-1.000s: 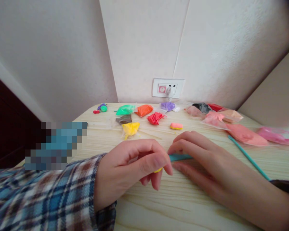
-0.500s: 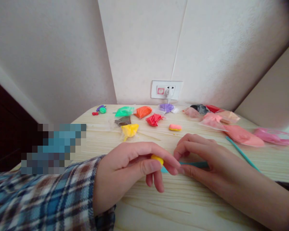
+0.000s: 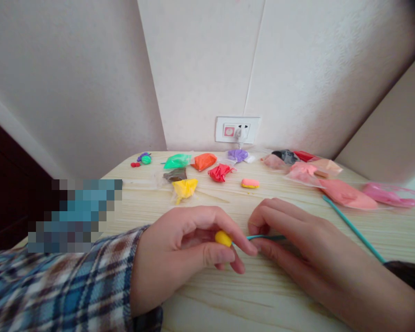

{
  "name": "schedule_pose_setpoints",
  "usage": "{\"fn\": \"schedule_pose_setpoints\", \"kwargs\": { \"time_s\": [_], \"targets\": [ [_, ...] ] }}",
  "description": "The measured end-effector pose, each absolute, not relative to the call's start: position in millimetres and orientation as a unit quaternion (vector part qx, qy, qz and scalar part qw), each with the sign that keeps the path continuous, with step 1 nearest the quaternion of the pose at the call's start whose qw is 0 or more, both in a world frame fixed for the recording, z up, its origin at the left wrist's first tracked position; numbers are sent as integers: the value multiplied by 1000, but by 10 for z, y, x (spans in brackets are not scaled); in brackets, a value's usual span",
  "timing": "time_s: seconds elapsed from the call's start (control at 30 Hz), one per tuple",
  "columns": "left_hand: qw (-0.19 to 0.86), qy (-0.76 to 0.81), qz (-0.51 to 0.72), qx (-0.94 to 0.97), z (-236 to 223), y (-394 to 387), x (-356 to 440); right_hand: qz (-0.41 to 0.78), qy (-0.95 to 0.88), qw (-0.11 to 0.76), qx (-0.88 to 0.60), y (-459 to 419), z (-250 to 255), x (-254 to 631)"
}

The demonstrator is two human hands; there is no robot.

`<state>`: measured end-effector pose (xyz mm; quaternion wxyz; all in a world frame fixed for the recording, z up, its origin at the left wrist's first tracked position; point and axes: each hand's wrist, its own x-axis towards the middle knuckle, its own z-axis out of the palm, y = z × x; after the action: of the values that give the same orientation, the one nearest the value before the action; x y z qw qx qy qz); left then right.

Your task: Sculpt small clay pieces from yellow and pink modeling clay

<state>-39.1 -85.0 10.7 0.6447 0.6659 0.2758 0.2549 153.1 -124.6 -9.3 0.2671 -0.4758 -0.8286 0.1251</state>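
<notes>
Between the thumb and fingers of my left hand [image 3: 193,251] is a small rounded lump of yellow clay [image 3: 223,238]. My right hand [image 3: 290,240] pinches a thin teal modelling tool [image 3: 256,237], partly covered by the fingers. Its left end reaches the right side of the yellow lump, behind my left index finger; whether it goes into the clay I cannot tell. Both hands are close together, just above the wooden table [image 3: 214,299].
Bags of yellow [image 3: 184,189], red [image 3: 220,173], orange [image 3: 204,161] and green clay [image 3: 177,161] lie behind my hands. Beside them is a pink-and-yellow clay piece [image 3: 250,183]. Several more bags, including a salmon one [image 3: 347,192], and a second teal tool [image 3: 352,228] lie right.
The teal tool in my right hand has turned edge-on and looks thinner. More of the yellow lump shows, slightly lower and to the left. My left fingers have curled in a little.
</notes>
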Motion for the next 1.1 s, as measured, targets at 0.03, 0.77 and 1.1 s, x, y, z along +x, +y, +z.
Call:
{"fn": "schedule_pose_setpoints", "kwargs": {
  "time_s": [0.03,0.77,1.1],
  "targets": [
    [650,269,253,665,108,-850,-394,137,-824,270,-479,-1254,-85,1536],
    [561,244,234,755,110,-787,-407,85,-847,272,-449,-1281,-42,1540],
    [582,287,155,744,155,-812,-425,105,-843,260,-459,-1284,-49,1536]
  ]
}}
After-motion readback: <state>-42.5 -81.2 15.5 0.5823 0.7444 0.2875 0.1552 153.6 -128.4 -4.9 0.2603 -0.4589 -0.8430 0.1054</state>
